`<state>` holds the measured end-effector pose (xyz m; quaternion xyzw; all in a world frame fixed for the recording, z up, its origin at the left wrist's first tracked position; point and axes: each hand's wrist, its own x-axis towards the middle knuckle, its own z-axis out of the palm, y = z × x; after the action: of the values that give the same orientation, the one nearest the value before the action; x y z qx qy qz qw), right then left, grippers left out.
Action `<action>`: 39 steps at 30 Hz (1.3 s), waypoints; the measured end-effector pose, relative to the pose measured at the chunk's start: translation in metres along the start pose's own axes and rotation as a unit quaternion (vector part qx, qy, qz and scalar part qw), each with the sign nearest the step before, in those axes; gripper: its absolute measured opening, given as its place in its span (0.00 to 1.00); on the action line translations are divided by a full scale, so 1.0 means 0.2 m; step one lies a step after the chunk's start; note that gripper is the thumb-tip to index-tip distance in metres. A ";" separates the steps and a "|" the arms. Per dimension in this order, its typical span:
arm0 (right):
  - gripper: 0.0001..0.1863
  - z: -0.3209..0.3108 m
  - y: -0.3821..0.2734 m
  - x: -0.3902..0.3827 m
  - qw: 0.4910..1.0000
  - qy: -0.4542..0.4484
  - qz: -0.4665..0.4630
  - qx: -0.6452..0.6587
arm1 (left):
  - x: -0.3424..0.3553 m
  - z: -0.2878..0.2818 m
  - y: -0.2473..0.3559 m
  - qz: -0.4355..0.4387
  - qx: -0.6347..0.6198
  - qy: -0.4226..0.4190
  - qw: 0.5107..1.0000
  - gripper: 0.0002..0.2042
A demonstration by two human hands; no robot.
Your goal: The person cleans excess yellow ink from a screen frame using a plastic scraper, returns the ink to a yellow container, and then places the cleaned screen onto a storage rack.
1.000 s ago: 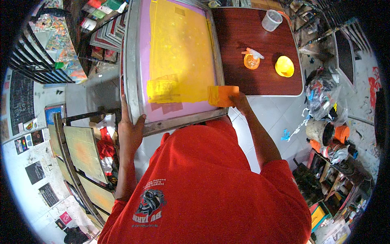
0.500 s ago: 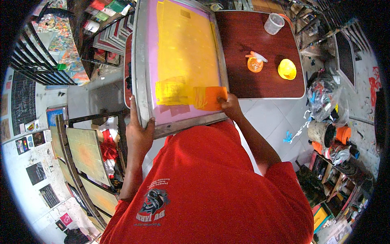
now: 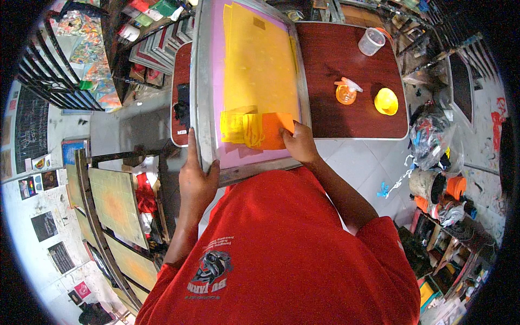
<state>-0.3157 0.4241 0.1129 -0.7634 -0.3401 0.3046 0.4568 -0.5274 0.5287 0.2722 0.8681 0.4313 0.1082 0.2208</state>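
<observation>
A screen-printing frame [image 3: 204, 108] with grey edges stands tilted in front of me. Its mesh is pink-purple at the border, with a large yellow coated area [image 3: 260, 65]. My left hand [image 3: 197, 179] grips the frame's lower left side, index finger stretched along the edge and thumb on the near corner. In my right hand [image 3: 299, 142] is a flat orange scraper [image 3: 275, 130], pinched at its right end and laid against the lower mesh. Thick, glossy yellow paste [image 3: 250, 130] gathers along the scraper's left edge, and a bright yellow smear [image 3: 230, 127] lies left of it.
Behind the frame is a dark red table [image 3: 330, 59]. On it are a clear plastic tub [image 3: 371, 41], an orange container [image 3: 345, 95] with something laid across it, and a yellow bowl [image 3: 386, 101]. A rack of boards [image 3: 116, 203] stands left; bagged clutter [image 3: 430, 135] is at right.
My right hand has drawn the scraper leftward across the lower mesh, and paste now bunches at its left edge. My left hand keeps its hold on the frame. The view has shifted slightly.
</observation>
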 end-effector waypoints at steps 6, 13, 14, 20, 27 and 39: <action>0.17 0.03 -0.15 -0.01 0.994 0.065 -0.087 -0.021 | -0.01 -0.01 0.02 -0.040 0.000 -0.022 0.999 0.40; 0.17 0.02 -0.20 0.02 0.997 0.036 -0.069 0.001 | -0.01 -0.01 0.01 -0.026 0.014 -0.017 0.999 0.41; 0.17 0.02 -0.22 0.01 0.997 0.035 -0.071 0.002 | 0.00 -0.02 0.01 -0.036 0.013 -0.022 0.999 0.41; 0.15 0.04 -0.29 0.02 0.994 0.040 -0.100 -0.005 | -0.01 -0.01 0.01 -0.033 0.021 -0.016 0.999 0.41; 0.15 0.03 -0.34 0.04 0.994 0.028 -0.109 0.007 | 0.00 -0.03 0.05 -0.051 0.034 -0.032 0.998 0.41; 0.20 -0.17 -0.08 0.10 0.954 -0.027 0.068 0.292 | 0.00 0.01 -0.06 -0.023 0.027 0.000 0.999 0.42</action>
<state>-0.2826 0.4287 0.1383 -0.6097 -0.1960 0.4415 0.6284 -0.5349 0.5339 0.2645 0.8633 0.4542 0.0912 0.2000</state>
